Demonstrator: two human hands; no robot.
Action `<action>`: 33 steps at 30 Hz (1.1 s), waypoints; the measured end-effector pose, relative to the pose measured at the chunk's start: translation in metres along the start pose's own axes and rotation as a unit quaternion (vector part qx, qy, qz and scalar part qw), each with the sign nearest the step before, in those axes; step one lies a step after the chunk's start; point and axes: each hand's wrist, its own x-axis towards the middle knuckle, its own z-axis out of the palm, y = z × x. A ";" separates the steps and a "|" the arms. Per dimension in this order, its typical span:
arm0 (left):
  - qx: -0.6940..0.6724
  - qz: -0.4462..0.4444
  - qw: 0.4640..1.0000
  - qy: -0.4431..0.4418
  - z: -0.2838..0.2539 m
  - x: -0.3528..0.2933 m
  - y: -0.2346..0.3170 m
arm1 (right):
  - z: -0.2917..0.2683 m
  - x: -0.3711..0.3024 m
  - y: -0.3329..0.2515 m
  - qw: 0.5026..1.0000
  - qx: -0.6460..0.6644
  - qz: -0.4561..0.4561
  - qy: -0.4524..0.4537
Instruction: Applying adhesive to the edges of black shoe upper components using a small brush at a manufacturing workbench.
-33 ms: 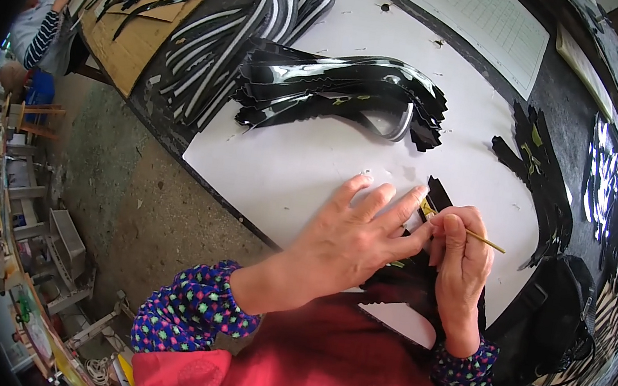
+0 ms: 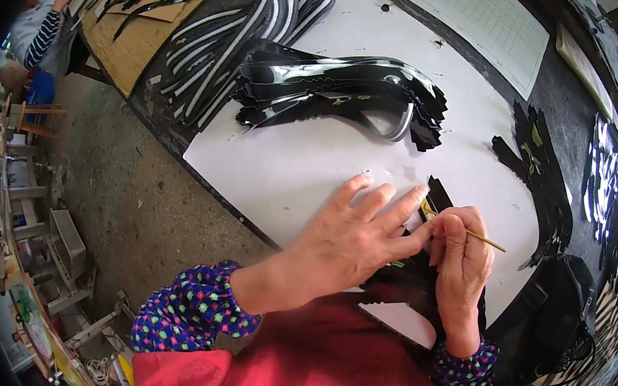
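My left hand [image 2: 362, 236] lies with fingers spread on a white board [image 2: 248, 176], its index fingertip and thumb at a dark strip [image 2: 441, 196] that bears a yellow mark. My right hand [image 2: 465, 250] is closed in a pinch on a thin yellowish stick [image 2: 486, 240], which slants between thumb and fingers. Its working tip is hidden by the fingers, so I cannot tell whether it is a brush or a pen. More black pieces [image 2: 412, 275] lie under and between my hands, near the red apron [image 2: 349, 357]. Further off on the board rests a stack of glossy black curved pieces [image 2: 340, 87].
Grey strips with white edges [image 2: 270, 22] are heaped at the far left. More black pieces [image 2: 541, 170] lie at the right, above a black bag [image 2: 556, 315]. A gridded paper sheet [image 2: 475, 19] lies at the back. Another person's striped sleeve [image 2: 42, 37] shows at far left.
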 end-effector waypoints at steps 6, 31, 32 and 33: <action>0.003 0.006 1.000 -0.003 0.000 0.000 -0.001 | -0.003 -0.001 -0.002 0.999 0.021 0.030 -0.005; -0.166 -0.153 0.970 0.086 -0.012 -0.016 0.005 | -0.005 -0.024 0.001 0.929 -0.317 -0.185 0.045; -0.172 -0.161 0.969 0.078 -0.012 -0.013 0.005 | -0.005 -0.024 0.000 0.929 -0.317 -0.185 0.044; -0.171 -0.162 0.969 0.078 -0.012 -0.012 0.004 | -0.006 -0.023 0.000 0.931 -0.310 -0.187 0.040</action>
